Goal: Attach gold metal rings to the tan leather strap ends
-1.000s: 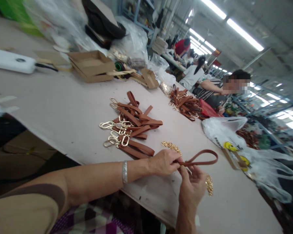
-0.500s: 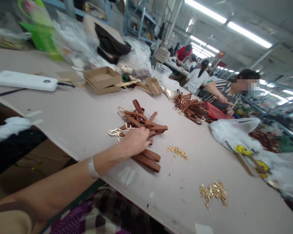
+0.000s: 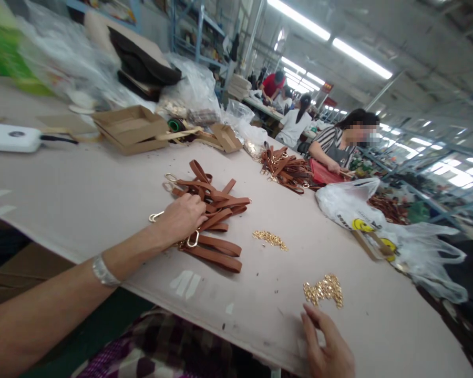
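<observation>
My left hand (image 3: 184, 218) is closed over the pile of brown leather straps (image 3: 220, 202), its fingers curled on a strap; their tips are partly hidden. Just below these fingers a gold snap hook (image 3: 193, 239) shows, and more gold hooks stick out at the pile's left side. Two looped strap ends (image 3: 216, 254) lie side by side nearer the table edge. My right hand (image 3: 329, 346) is at the bottom right, thumb and forefinger apart, with nothing visible between them. Right beyond its fingertips lies a heap of small gold metal pieces (image 3: 325, 290).
A smaller gold heap (image 3: 270, 240) lies right of the straps. Farther back are another strap pile (image 3: 286, 168), cardboard trays (image 3: 130, 126) and plastic bags (image 3: 193, 84). A white bag (image 3: 347, 202) stands at right. A co-worker in stripes (image 3: 331, 147) sits across the table.
My right hand has come into view beside the larger gold heap. My left hand has shifted toward the left side of the strap pile. The camera has turned slightly right.
</observation>
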A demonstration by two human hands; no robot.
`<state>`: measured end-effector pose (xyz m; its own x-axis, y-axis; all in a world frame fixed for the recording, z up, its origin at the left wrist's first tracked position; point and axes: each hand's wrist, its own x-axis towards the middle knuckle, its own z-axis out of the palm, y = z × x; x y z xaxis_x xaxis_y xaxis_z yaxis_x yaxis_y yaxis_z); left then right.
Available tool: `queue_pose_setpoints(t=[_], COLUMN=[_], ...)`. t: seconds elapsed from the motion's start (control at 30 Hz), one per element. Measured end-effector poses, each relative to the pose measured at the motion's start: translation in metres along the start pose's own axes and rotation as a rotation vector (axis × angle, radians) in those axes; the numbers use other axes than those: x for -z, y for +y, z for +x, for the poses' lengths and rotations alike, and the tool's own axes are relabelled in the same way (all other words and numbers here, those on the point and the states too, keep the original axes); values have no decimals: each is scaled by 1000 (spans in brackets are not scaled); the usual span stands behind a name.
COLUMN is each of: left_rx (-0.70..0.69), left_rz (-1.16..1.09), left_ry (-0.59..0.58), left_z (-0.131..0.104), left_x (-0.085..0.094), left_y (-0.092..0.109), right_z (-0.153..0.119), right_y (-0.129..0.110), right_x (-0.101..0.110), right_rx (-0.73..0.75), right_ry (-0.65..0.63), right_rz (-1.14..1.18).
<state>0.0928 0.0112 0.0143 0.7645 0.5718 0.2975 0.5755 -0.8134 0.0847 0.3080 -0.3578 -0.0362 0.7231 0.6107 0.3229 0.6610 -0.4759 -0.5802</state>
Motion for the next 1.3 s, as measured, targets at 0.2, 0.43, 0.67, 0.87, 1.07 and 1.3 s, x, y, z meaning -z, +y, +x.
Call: queue_pose_setpoints(t=[0.2,0.43,0.67,0.87,1.07,1.3], left_rx=[260,382,406,382,372,373], left_rz=[-559,-1497,-1939,-1996,-1945,-1769], left_ry=[-68,-221,-356,-367,-273,-229], left_z=[-20,-35,-22,15,64,71], left_x=[26,35,24,13,-6,-33], left_y=[10,18,41,73,110,124], right_z=[94,120,120,118,123,121], right_y=[-62,-73,-70,-66,-55,-56], right_x=[-80,-111,-110,-121,-145,-119], right_rx=[279,331,473,605,643,289], right_ry=[-174,-180,-167,-15,192,45], right_rz=[-137,-358,-465,-511,-507,106])
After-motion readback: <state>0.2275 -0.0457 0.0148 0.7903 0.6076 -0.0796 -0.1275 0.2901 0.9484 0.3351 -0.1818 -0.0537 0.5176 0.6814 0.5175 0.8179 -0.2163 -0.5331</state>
